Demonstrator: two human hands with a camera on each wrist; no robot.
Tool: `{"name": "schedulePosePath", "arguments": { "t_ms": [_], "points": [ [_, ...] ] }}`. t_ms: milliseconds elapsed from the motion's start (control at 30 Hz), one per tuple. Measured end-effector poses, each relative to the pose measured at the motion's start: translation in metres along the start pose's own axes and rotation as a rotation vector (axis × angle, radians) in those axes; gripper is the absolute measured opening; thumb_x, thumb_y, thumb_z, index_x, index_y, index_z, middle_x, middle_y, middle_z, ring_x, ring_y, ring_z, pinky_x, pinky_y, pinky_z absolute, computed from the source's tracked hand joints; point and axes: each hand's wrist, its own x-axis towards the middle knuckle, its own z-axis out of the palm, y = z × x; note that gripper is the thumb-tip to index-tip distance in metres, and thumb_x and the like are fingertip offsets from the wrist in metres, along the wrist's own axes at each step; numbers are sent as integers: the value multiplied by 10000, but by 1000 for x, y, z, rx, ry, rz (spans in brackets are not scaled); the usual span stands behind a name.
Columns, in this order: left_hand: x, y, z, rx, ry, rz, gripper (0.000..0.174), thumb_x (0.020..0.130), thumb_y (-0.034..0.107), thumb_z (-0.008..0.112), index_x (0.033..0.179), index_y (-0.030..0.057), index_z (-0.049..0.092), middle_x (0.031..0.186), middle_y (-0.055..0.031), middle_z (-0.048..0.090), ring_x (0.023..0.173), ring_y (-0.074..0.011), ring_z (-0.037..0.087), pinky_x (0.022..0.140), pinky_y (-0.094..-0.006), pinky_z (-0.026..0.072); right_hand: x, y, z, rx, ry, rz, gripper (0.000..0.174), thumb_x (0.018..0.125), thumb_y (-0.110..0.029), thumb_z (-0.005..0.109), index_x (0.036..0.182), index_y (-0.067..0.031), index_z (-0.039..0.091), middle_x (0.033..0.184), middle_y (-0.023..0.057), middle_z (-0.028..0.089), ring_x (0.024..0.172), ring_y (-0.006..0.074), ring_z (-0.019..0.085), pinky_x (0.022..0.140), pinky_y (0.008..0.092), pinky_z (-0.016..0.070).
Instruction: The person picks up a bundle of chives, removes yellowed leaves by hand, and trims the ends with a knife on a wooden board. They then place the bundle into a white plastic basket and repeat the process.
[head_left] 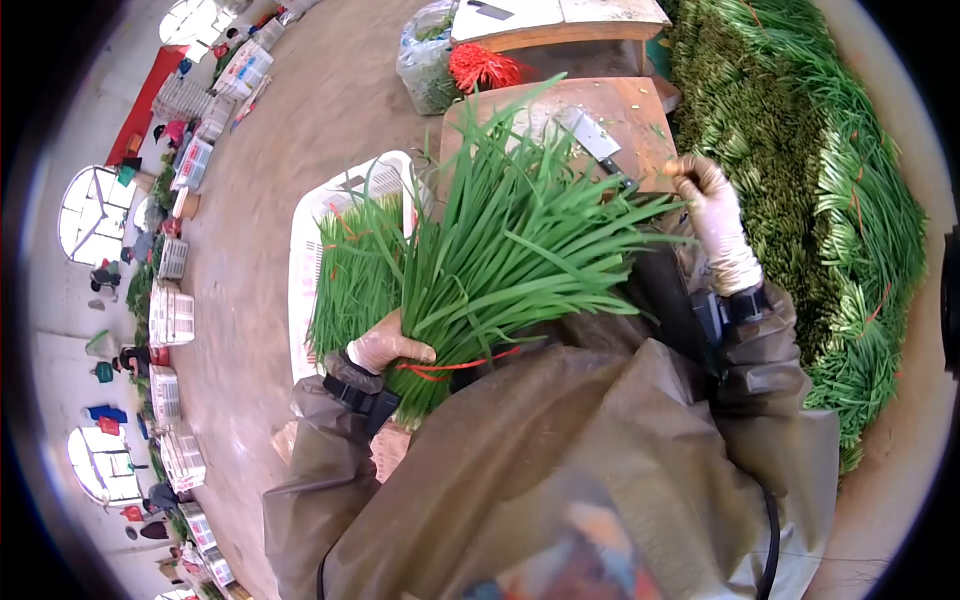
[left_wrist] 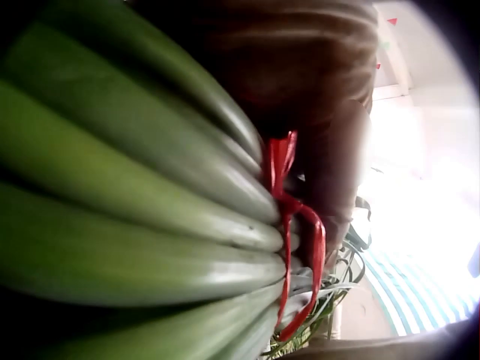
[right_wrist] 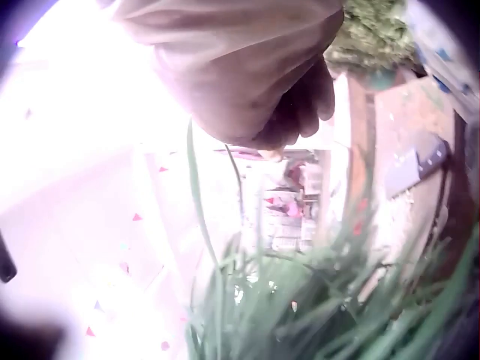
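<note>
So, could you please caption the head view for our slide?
Left hand grips leafy greens tied with red string.

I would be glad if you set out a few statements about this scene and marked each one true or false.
1. The left hand holds a bunch of green stalks. True.
2. The tie round that bunch is blue. False: it is red.
3. The right hand grips the cleaver. False: the cleaver lies on the nearer wooden table, apart from that hand.
4. The white basket has more green stalks in it. True.
5. The second knife lies on the floor. False: it lies on the farther, white-topped table.
</note>
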Motion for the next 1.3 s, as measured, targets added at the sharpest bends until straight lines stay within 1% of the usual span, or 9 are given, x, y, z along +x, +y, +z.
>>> {"name": "schedulePosePath", "arguments": {
  "t_ms": [233, 333, 500, 600, 800, 900, 1067, 1133, 1300],
  "points": [
    [6, 4, 9, 95, -59, -51, 886, 654, 172, 874, 1403, -7, 435, 1337, -114, 562, 1229, -245, 513, 1078, -365, 377, -4, -117, 52, -912, -395, -812, 364, 793, -207, 728, 1151, -205, 665, 859, 29, 573, 824, 230, 610, 707, 358, 525],
    [9, -3, 1, 190, -113, -2, 897, 651, 202, 885, 1401, -7, 439, 1335, -111, 565, 1229, -240, 508, 1079, -362, 372, 1, -95, 65, -995, -538, -781, 173, 826, -265, 705, 969, -171, 676, 809, 53, 622, 798, 262, 642, 709, 380, 531],
    [0, -25, -12, 160, -89, -12, 900, 647, 202, 885, 1402, -9, 444, 1336, -108, 567, 1236, -234, 502, 1089, -360, 359, 19, -68, 37, -392, -248, -178, 171, 899, -140, 661, 1046, -52, 670, 911, 101, 675, 873, 239, 656, 778, 317, 525],
    [-5, -20, -11, 18, -27, -25, 875, 669, 144, 852, 1419, -6, 426, 1344, -109, 562, 1256, -236, 499, 1095, -362, 360, 20, -56, 18, -736, -19, -362, 174, 939, -128, 610, 1063, -18, 665, 935, 89, 681, 888, 202, 652, 783, 303, 526],
    [17, 29, -6, -57, 140, 139, 595, 839, 82, 677, 1390, 6, 464, 1269, -134, 621, 1115, -242, 621, 973, -375, 496, -55, -108, 69, 35, -957, 675, 329, 992, -244, 544, 1079, 47, 672, 1024, 138, 730, 877, 191, 701, 784, 274, 549],
    [70, 50, 13, 10, 202, 224, 556, 872, 141, 686, 1364, -9, 474, 1228, -121, 629, 1074, -218, 629, 925, -362, 514, -79, -46, 135, 7, -906, 344, 761, 967, -417, 598, 1491, 52, 306, 1452, 176, 462, 1360, 261, 413, 1141, 361, 303],
    [103, 52, 45, -59, 174, 329, 863, 891, 278, 713, 1540, 36, 198, 1439, -151, 438, 1327, -256, 428, 1106, -389, 341, -37, -35, 143, 1107, -578, 888, 548, 962, -363, 619, 1352, -5, 478, 1283, 150, 592, 1142, 260, 588, 994, 412, 474],
    [89, 48, 30, 12, 302, 308, 783, 909, 313, 693, 1518, 52, 276, 1411, -149, 465, 1325, -259, 435, 1096, -408, 350, -26, -30, 119, 1182, -416, 971, 461, 959, -341, 625, 1295, -34, 552, 1200, 156, 658, 1040, 287, 665, 926, 457, 546],
    [95, -6, -8, -258, 14, 77, 642, 993, 413, 545, 1470, 29, 351, 1360, -173, 525, 1213, -291, 549, 1044, -449, 423, -46, -49, 92, 963, -240, 922, 395, 974, -289, 607, 1264, -25, 566, 1125, 125, 683, 985, 256, 678, 873, 365, 556]
  ]
}}
